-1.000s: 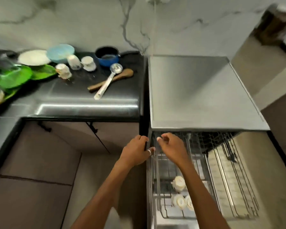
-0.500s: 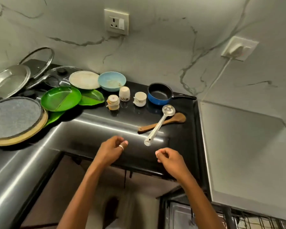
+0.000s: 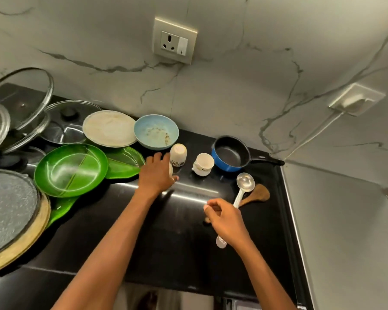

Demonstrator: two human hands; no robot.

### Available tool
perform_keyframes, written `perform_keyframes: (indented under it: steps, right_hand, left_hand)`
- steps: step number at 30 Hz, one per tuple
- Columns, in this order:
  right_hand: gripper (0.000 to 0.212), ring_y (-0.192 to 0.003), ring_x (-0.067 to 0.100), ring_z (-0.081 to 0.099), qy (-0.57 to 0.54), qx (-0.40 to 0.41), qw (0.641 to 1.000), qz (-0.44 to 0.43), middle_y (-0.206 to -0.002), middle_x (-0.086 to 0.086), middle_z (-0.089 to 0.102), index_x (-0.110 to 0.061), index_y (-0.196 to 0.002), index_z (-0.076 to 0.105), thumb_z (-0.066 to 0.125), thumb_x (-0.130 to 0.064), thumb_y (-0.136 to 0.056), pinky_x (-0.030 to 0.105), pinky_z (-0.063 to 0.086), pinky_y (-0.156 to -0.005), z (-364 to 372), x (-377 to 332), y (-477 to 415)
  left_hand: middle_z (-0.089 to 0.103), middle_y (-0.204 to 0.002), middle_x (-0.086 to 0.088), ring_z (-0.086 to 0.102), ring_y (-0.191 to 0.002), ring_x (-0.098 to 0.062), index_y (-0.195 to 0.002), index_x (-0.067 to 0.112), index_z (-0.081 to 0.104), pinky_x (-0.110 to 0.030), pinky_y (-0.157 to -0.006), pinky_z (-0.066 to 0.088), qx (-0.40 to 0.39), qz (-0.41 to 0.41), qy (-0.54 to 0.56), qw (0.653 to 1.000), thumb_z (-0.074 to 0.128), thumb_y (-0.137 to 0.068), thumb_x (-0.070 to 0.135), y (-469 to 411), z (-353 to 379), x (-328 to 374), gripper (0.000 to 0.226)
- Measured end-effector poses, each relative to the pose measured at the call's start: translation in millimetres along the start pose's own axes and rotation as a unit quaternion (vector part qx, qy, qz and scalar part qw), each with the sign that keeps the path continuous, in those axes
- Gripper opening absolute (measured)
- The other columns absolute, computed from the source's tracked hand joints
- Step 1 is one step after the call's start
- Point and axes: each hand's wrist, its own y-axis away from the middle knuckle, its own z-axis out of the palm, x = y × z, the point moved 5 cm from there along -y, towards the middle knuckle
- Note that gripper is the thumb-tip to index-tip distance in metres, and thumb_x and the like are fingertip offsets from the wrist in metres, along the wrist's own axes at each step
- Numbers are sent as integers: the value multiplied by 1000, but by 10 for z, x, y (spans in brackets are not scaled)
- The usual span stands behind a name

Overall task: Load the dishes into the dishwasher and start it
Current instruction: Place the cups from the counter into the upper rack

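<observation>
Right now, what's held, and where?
Right hand grips the steel ladle by its lower handle. Left hand covers a small cup; grip unclear.

Forearms (image 3: 112,238) bare up to frame edge. Left grip (image 3: 156,175): thin silvery ring (image 3: 173,179) on one finger.

Left forearm (image 3: 112,238) is stretching up and away from me, bare; my left hand (image 3: 157,173) is hovering palm down with fingers reaching loosely forward, covering a small cup (image 3: 171,170), though I can't tell whether I'm gripping it. Right forearm (image 3: 262,269) is angling in from the lower right, and my right hand (image 3: 224,222) is sitting nearer my body, well apart from the left. It is showing knuckles up, thumb pointing left, fingers curling under and closing round the handle of the ladle (image 3: 244,183).
</observation>
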Motion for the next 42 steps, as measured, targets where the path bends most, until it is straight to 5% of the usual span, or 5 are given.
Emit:
perform_keyframes:
  steps: [8, 18, 26, 30, 42]
  right_hand:
    - [32, -109, 12, 58, 69, 101, 991, -57, -117, -5, 56, -19, -127, 58, 61, -31, -97, 29, 49, -91, -121, -379, -758]
    - [100, -133, 38, 40, 123, 101, 986, 55, -146, 16, 35, -10, -147, 26, 82, -52, -75, 49, 45, -101, 280, -378, -1607]
    - [67, -113, 23, 57, -150, 127, 980, 25, -128, 4, 52, -20, -130, 48, 85, -27, -74, 37, 51, -93, 168, -272, -1580]
    - [60, -117, 36, 63, -674, -16, 731, 108, -131, 17, 61, -16, -135, 55, 77, -20, -79, 54, 56, -91, 82, -293, -998]
    - [49, -98, 40, 67, -748, 79, 629, 196, -113, 25, 67, -4, -122, 64, 64, -36, -85, 45, 60, -77, -836, 1556, 1595]
  left_hand:
    - [54, -128, -4, 52, -112, -25, -133, 17, 53, -39, -88, 47, 113, -115, 270, 949, 74, -85, 40, 357, -185, -275, 58]
    - [73, -118, -7, 69, -112, -21, -125, 14, 63, -37, -90, 54, 35, -280, 832, 478, 63, -95, 35, 1056, -335, -382, 37]
    - [73, -120, -9, 67, -113, -22, -123, 15, 65, -36, -89, 55, 14, -292, 832, 471, 63, -94, 35, 1056, -333, -188, 36]
    - [72, -122, -9, 64, -111, -23, -121, 18, 67, -35, -89, 54, 3, -299, 839, 454, 64, -94, 41, 1042, -244, -17, 36]
    - [72, -121, -5, 68, -104, -16, -125, 24, 65, -33, -81, 58, -253, -223, 765, 548, 51, -95, 57, 2056, 385, 1754, 46]
